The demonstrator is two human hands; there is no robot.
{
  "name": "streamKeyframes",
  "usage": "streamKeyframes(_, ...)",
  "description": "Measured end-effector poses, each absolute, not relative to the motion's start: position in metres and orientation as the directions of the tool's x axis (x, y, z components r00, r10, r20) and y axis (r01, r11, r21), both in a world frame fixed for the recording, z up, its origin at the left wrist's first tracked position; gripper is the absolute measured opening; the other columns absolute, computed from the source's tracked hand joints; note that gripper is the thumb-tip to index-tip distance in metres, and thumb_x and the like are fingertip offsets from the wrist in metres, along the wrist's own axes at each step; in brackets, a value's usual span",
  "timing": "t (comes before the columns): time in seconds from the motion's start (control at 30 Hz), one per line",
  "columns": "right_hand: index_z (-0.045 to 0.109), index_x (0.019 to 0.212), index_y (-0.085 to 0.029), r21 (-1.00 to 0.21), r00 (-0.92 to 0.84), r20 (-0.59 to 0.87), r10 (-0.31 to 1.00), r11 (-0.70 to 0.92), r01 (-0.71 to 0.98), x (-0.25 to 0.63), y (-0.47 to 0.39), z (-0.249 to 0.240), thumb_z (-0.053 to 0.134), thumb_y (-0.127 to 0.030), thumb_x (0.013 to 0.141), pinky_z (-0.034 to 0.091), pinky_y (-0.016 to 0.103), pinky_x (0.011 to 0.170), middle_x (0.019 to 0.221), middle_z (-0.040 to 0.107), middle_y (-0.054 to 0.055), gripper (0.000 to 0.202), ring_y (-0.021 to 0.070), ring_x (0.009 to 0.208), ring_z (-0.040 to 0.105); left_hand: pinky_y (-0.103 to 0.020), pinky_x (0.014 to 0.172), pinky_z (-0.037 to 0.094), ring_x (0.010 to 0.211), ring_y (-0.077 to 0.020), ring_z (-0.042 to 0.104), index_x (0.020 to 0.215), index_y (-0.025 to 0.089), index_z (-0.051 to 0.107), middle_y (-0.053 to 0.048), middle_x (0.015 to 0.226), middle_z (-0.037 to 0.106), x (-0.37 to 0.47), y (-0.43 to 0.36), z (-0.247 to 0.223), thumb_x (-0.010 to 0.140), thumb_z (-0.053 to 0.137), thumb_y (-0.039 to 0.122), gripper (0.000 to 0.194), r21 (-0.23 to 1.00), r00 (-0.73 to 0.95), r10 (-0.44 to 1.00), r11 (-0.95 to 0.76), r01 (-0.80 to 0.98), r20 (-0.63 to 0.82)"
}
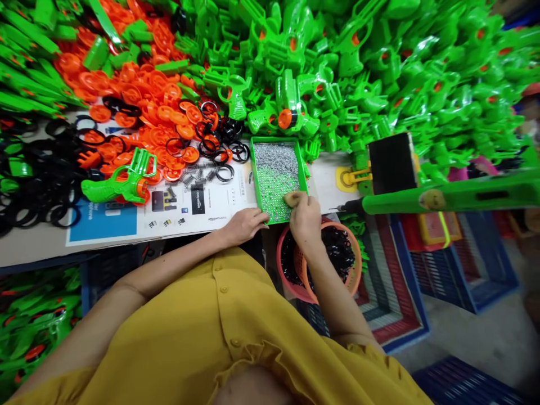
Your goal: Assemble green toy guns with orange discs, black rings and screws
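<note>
A shallow green tray (pixel 276 180) lies at the table's front edge, with small silvery metal pieces, likely screws, heaped at its far end. Nearer me, its green perforated bottom shows with pieces scattered over it. My left hand (pixel 247 226) pinches the tray's near left corner. Over the near right part of the tray, my right hand (pixel 304 216) is closed around a small tan piece (pixel 291 198) whose kind I cannot make out. Left of the tray, a green toy gun half (pixel 120 183) rests on a printed sheet (pixel 202 208), near several small springs (pixel 198 175).
Green toy gun parts (pixel 337 67) pile across the back and right. Orange discs (pixel 164 112) and black rings (pixel 34 191) spread at left. A green electric screwdriver (pixel 447 194) points in from the right. Below the table edge are orange baskets (pixel 358 259) of black parts and blue crates (pixel 422 320).
</note>
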State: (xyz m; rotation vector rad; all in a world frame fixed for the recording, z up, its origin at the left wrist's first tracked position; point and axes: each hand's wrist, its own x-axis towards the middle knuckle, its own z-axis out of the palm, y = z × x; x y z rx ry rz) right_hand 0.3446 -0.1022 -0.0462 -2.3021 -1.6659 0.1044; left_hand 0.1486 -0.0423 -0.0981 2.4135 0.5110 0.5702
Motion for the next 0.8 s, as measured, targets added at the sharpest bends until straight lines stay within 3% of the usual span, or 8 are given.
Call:
streamKeyframes(0.17,0.06,0.112,-0.018,-0.37,0.337,0.166,0.927,-0.258,0.892,0.34,-0.1,-0.046,0.043,-0.009,0.081,0.048,0.048,0.088,0.098,0.061,0.015,0.036,0.0303,0.092,0.057,-0.026,0.068,0.043,0.078,-0.0178,0.059,0.096,0.017,0.06,-0.005,0.084,0.061,0.15,-0.044,-0.093,0.099,0.052,0.026,0.013,0.615,0.841,0.484,-0.747,0.252,0.243)
streamKeyframes(0.33,0.061,0.113,-0.014,-0.439,0.349,0.077,0.934,-0.283,0.853,0.333,-0.098,-0.039,0.046,-0.014,0.083,0.049,0.047,0.087,0.096,0.061,0.015,0.034,0.0296,0.091,0.058,-0.026,0.069,0.044,0.08,-0.0173,0.059,0.097,0.017,0.06,-0.005,0.085,0.061,0.151,-0.045,-0.097,0.099,0.052,0.025,0.012,0.614,0.835,0.495,-0.744,0.265,0.24)
streamKeyframes(0.43,0.06,0.118,-0.018,-0.504,0.326,0.11,0.939,-0.23,0.833,0.327,-0.1,-0.039,0.047,-0.015,0.084,0.05,0.043,0.088,0.099,0.062,0.012,0.037,0.0263,0.092,0.059,-0.026,0.07,0.045,0.081,-0.0174,0.059,0.099,0.017,0.06,-0.005,0.087,0.061,0.151,-0.045,-0.101,0.099,0.053,0.025,0.011,0.627,0.836,0.492,-0.738,0.25,0.245)
streamKeyframes(0.6,0.065,0.112,-0.018,-0.51,0.268,0.075,0.961,-0.194,0.838,0.338,-0.102,-0.043,0.047,-0.012,0.08,0.05,0.045,0.087,0.094,0.064,0.011,0.038,0.0255,0.088,0.059,-0.026,0.069,0.044,0.08,-0.0171,0.059,0.098,0.016,0.06,-0.005,0.086,0.061,0.15,-0.043,-0.098,0.098,0.053,0.024,0.01,0.62,0.84,0.478,-0.748,0.237,0.256)
streamKeyframes(0.8,0.065,0.119,-0.024,-0.792,0.473,0.011,0.881,-0.281,0.542,0.367,-0.102,-0.04,0.062,-0.029,0.078,0.057,0.039,0.081,0.09,0.064,0.002,0.042,0.019,0.085,0.063,-0.027,0.069,0.044,0.078,-0.0177,0.058,0.096,0.016,0.06,-0.006,0.084,0.061,0.15,-0.044,-0.092,0.099,0.05,0.024,0.014,0.595,0.832,0.463,-0.775,0.214,0.304)
